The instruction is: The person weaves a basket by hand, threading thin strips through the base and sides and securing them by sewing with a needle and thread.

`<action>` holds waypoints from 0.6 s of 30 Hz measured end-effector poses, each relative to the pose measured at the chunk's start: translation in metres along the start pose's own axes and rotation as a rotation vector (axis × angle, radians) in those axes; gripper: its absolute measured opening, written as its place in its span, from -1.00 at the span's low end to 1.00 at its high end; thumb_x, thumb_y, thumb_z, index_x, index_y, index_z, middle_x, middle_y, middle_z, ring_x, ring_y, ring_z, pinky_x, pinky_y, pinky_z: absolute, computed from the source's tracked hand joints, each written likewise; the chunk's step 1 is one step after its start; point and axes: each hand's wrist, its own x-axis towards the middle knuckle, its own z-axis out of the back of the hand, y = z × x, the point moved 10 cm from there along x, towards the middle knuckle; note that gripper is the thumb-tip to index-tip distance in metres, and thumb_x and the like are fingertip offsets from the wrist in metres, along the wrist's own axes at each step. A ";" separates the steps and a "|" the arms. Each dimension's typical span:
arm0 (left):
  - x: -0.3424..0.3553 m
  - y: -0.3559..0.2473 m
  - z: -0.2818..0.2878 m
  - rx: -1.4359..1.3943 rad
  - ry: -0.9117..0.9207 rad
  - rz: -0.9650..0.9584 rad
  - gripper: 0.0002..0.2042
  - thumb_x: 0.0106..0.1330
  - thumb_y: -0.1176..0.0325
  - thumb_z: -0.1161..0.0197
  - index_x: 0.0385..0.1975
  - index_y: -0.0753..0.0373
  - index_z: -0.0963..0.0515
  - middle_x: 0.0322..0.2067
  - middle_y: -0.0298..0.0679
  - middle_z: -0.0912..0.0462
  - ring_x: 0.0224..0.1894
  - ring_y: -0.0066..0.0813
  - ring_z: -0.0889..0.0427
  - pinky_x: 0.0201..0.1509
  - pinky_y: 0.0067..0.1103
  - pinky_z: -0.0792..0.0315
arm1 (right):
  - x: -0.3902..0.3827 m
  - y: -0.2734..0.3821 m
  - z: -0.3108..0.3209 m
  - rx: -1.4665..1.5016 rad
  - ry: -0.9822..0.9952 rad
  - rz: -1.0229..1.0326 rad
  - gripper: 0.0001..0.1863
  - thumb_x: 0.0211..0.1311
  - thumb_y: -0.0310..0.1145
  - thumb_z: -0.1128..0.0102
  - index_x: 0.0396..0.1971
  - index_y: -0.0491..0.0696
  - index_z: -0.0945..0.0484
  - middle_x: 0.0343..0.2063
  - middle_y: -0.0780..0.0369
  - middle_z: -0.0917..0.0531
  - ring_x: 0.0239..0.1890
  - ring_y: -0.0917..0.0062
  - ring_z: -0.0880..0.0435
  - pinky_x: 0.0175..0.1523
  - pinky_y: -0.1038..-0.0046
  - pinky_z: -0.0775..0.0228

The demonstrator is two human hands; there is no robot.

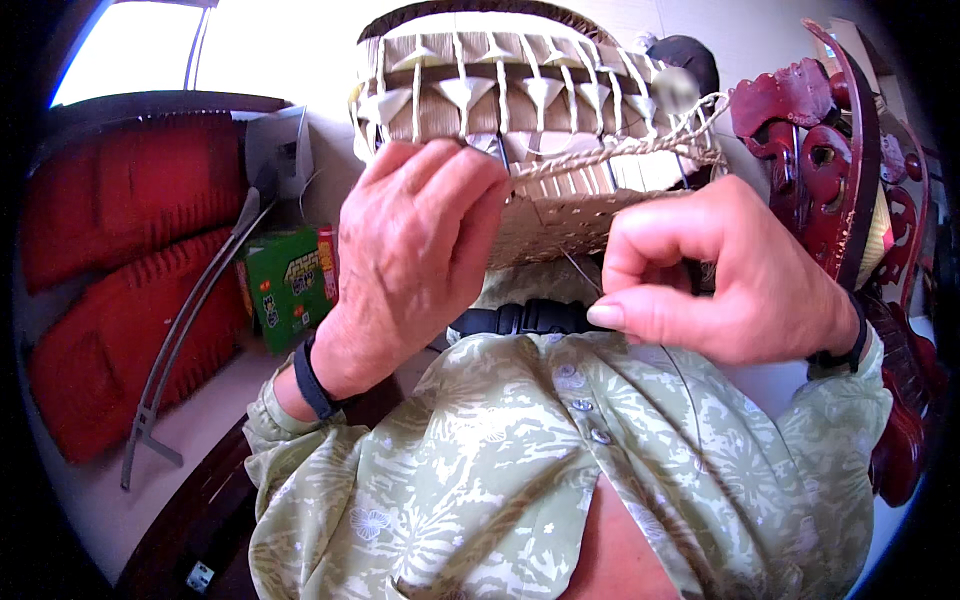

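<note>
A beige laced piece (500, 85), with several white cords over ribbed bands, rests before me at top centre. A perforated brown panel (545, 220) forms its near side. My left hand (415, 255) is closed at that side's left part, fingertips hidden, beside a twisted cord (610, 145) that runs up to the right. Lower right of it, my right hand (730, 275) is curled, thumb toward index finger, at the end of a thin needle-like strand (580, 268) angled down from the panel; whether it pinches the strand is hard to see.
Red cushions (130, 190), a long curved grey strip (190, 320) and a green box (285, 290) lie at left. Carved dark-red wooden furniture (850, 150) stands close on the right. A dark round object (685, 60) is behind the laced piece. My patterned shirt fills the bottom.
</note>
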 end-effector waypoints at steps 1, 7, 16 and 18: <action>-0.001 -0.002 0.000 -0.002 -0.003 -0.013 -0.90 0.17 0.53 -0.29 -0.36 0.24 -0.51 -0.46 -0.22 -0.54 -0.38 -0.18 -0.57 -0.26 -0.40 -0.42 | 0.002 -0.008 -0.004 0.311 0.031 -0.059 -0.80 0.29 -0.41 -0.28 -0.53 -0.12 -0.57 -0.57 0.32 -0.67 -0.59 0.74 -0.53 -0.45 0.67 -0.34; -0.006 -0.011 0.006 0.020 -0.151 -0.096 -0.76 0.05 0.38 -0.35 -0.29 0.22 -0.51 -0.40 -0.22 -0.56 -0.38 -0.17 -0.59 -0.20 -0.37 -0.44 | 0.048 0.032 0.014 0.475 -0.026 0.175 -0.73 0.40 -0.24 -0.18 -0.30 -0.18 -0.63 -0.44 0.24 -0.73 -0.53 0.74 -0.59 -0.40 0.70 -0.43; -0.055 -0.011 0.011 0.026 -0.202 -0.116 -0.87 0.17 0.44 -0.36 -0.42 0.20 -0.50 -0.51 -0.30 -0.51 -0.46 -0.29 -0.51 -0.29 -0.47 -0.43 | 0.025 0.032 -0.017 -0.398 -0.434 0.620 -0.81 0.23 -0.33 -0.35 -0.26 -0.13 -0.62 -0.39 0.17 -0.64 -0.30 0.40 -0.62 -0.15 0.42 -0.48; -0.073 -0.013 0.015 0.009 -0.220 -0.069 -0.87 0.12 0.41 -0.39 -0.43 0.21 -0.54 -0.54 -0.31 -0.52 -0.48 -0.32 -0.53 -0.26 -0.48 -0.44 | 0.017 0.034 -0.055 -0.564 -0.474 0.620 -0.70 0.04 -0.36 -0.44 -0.24 -0.14 -0.60 -0.39 0.18 -0.62 -0.30 0.34 -0.61 -0.16 0.34 -0.50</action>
